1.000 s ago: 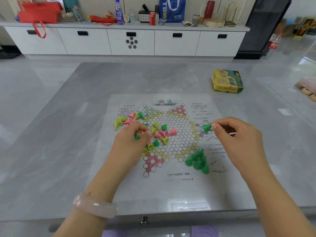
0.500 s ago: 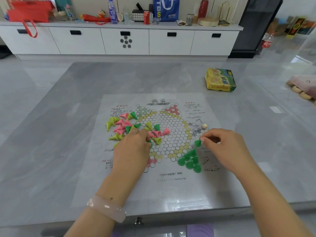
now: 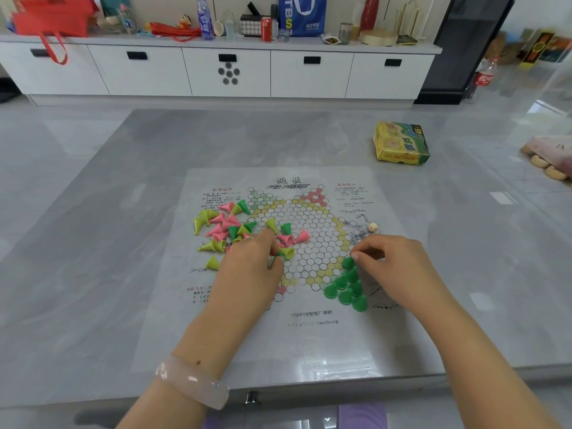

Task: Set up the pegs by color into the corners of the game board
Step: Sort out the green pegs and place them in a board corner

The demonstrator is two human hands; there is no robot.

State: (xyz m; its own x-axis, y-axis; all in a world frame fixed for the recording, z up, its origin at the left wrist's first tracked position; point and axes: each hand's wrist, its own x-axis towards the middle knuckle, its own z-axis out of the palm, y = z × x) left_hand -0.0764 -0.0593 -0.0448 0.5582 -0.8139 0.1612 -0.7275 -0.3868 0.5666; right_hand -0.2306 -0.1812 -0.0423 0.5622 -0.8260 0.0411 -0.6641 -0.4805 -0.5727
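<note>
1. The board (image 3: 309,335) is a pale printed sheet lying flat on the grey table (image 3: 93,274), with a star of white, yellow-edged cells in its middle and small print around it.
2. The pegs are small cones in three colours: dark green, pink and yellow-green.
3. A green cluster (image 3: 348,287) stands upright in the board's near-right corner, the pegs packed touching one another.
4. The right hand (image 3: 399,267) pinches the green peg (image 3: 348,262) at the far tip of that cluster between thumb and forefinger.
5. A mixed pile (image 3: 224,224) of all three colours lies tipped over on the board's left side, spilling toward the centre.
6. The left hand (image 3: 247,274) rests at the near edge of that pile, fingers curled down onto a green peg (image 3: 278,257); I cannot tell whether it actually grips it.
7. One yellow-green peg (image 3: 213,263) lies apart, just left of the left hand.
8. A pale bracelet (image 3: 192,382) sits on the left wrist.
9. A yellow-green box (image 3: 400,143) lies on the table beyond the board's far-right corner.
10. A small pale bead (image 3: 373,226) sits on the board just beyond the right hand.
</note>
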